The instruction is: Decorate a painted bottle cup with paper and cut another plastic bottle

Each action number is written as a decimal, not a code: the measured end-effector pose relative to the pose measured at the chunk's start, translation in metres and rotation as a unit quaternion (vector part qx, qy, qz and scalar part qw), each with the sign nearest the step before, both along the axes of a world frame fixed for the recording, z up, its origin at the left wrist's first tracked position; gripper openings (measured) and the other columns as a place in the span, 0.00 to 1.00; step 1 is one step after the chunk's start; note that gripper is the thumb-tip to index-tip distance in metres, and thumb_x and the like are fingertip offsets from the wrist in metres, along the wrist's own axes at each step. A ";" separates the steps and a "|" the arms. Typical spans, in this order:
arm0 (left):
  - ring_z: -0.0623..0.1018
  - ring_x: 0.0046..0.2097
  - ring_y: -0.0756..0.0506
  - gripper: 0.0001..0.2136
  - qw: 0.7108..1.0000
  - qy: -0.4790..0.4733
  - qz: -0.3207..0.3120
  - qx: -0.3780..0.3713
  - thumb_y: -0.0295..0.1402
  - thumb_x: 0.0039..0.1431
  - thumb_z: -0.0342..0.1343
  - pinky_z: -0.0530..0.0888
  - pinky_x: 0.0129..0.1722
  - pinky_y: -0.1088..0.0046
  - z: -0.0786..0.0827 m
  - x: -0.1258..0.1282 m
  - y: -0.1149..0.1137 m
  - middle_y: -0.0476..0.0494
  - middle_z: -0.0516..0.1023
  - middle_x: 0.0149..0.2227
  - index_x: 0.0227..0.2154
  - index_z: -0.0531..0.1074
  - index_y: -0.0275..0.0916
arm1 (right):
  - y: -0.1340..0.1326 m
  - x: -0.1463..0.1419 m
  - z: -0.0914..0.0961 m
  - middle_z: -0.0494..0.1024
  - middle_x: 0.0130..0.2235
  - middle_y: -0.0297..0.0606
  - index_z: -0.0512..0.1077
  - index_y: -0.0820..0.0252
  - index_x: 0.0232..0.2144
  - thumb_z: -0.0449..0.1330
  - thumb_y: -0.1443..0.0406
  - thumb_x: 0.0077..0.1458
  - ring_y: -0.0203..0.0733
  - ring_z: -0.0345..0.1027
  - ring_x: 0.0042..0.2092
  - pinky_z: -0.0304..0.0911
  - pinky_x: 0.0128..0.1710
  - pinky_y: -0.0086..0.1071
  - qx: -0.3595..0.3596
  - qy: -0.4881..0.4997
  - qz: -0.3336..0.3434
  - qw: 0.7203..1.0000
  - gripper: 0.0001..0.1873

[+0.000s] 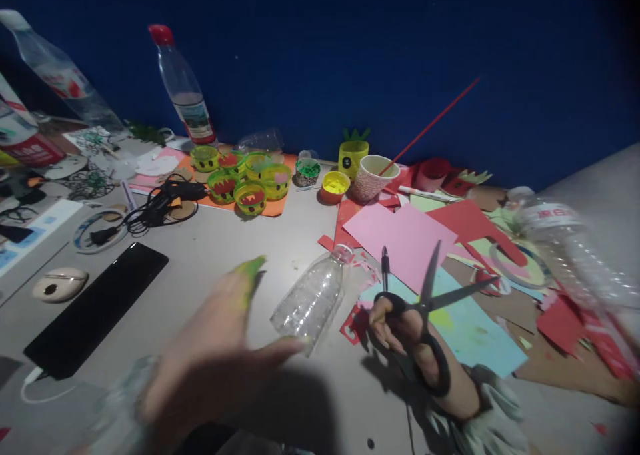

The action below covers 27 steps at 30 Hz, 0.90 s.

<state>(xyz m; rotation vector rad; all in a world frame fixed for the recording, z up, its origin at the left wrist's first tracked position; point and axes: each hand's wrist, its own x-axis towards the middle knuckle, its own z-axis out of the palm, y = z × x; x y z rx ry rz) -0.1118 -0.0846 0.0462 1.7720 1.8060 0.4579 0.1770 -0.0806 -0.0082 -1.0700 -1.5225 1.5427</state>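
Note:
My right hand (425,355) grips black-handled scissors (430,301) with the blades spread apart, pointing up over the coloured paper. My left hand (215,348) is blurred, fingers apart, green paint on a fingertip, and holds nothing; its fingertips are close to the base of a clear plastic bottle (313,298) that lies on its side on the grey table (210,255). A black pen (385,268) lies just beyond the right hand.
Pink, red and pale blue paper sheets (400,238) cover the right side. Green-yellow painted rings (250,175), paint cups (335,186), a paper cup (373,175), upright bottles (185,88), a black phone (95,308), a cable bundle (155,208) and a blurred bottle (575,248) stand around.

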 end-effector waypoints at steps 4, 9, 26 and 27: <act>0.74 0.44 0.34 0.33 0.993 0.020 -0.105 -0.047 0.52 0.44 0.57 0.69 0.43 0.58 0.000 0.053 0.038 0.33 0.73 0.45 0.49 0.66 0.34 | -0.007 -0.007 0.008 0.62 0.27 0.33 0.64 0.58 0.37 0.49 0.44 0.55 0.35 0.53 0.25 0.54 0.24 0.29 -0.029 -0.052 -0.036 0.998 0.24; 0.75 0.42 0.40 0.21 0.956 -0.197 -0.174 -0.127 0.45 0.52 0.55 0.69 0.44 0.64 0.004 0.048 0.053 0.40 0.76 0.39 0.44 0.68 0.36 | -0.005 -0.009 0.020 0.71 0.30 0.35 0.66 0.59 0.40 0.51 0.49 0.57 0.33 0.60 0.24 0.58 0.22 0.28 -0.134 -0.078 -0.112 0.981 0.20; 0.77 0.43 0.42 0.23 0.903 -0.400 -0.105 -0.116 0.40 0.52 0.59 0.73 0.42 0.65 -0.001 0.098 0.025 0.38 0.77 0.42 0.48 0.64 0.36 | 0.030 -0.040 0.037 0.76 0.44 0.38 0.71 0.57 0.43 0.63 0.62 0.50 0.46 0.70 0.47 0.63 0.50 0.40 0.003 0.235 -0.154 0.960 0.16; 0.78 0.42 0.42 0.22 0.901 -0.405 -0.102 -0.118 0.40 0.53 0.59 0.73 0.41 0.66 -0.001 0.098 0.025 0.39 0.78 0.40 0.48 0.64 0.36 | 0.030 -0.040 0.036 0.77 0.43 0.38 0.71 0.57 0.42 0.63 0.62 0.50 0.45 0.70 0.46 0.64 0.50 0.40 -0.001 0.239 -0.158 0.958 0.16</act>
